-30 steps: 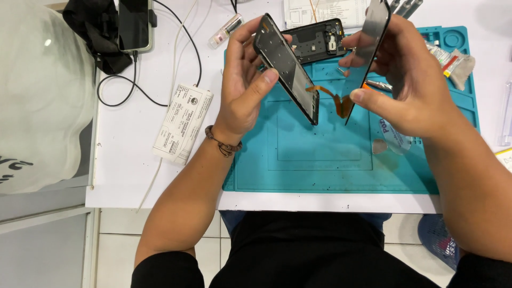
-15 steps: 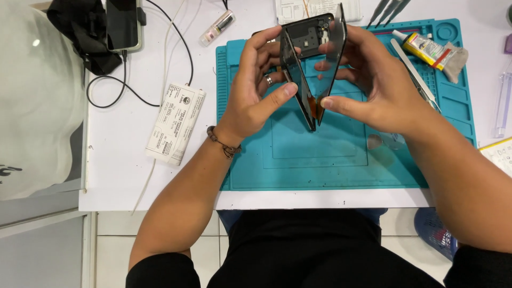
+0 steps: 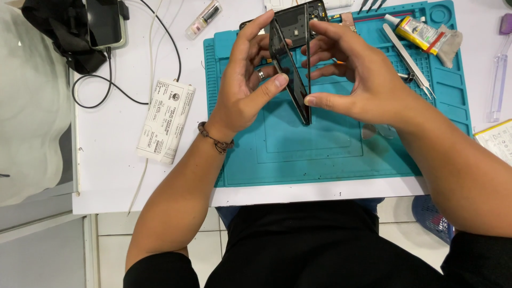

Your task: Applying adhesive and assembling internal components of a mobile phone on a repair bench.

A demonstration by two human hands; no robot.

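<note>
- Phone frame (image 3: 285, 64) and screen panel (image 3: 308, 58) stand on edge above the teal mat (image 3: 320, 149), meeting at their lower ends in a narrow V, tops a little apart.
- Left hand (image 3: 248, 80) grips the frame: thumb pressed on its near face low down, fingers curled over the top edge; a ring shows on one finger, a dark bracelet (image 3: 216, 140) on the wrist.
- Right hand (image 3: 362, 80) holds the panel: thumb tip at the lower end where the two parts meet, fingers spread along its far side.
- Mat lies on the white desk (image 3: 106, 170), its near edge close to the desk edge.
- White adapter block (image 3: 165, 120) with printed label lies left of the mat, a thin cable (image 3: 160, 32) running away from it.
- Tweezers (image 3: 408, 58) lie slanted on the mat's right part, beyond the right hand.
- Glue tube (image 3: 418, 31), yellow with a white cap, rests in the mat's far right corner against a grey cloth (image 3: 447, 40).
- Clear pen-like tool (image 3: 498, 74) with a purple cap lies off the mat on the right.
- Dark phone (image 3: 104, 21) sits on a black pouch (image 3: 58, 29) at the far left; a small tube (image 3: 202, 18) lies near it.
</note>
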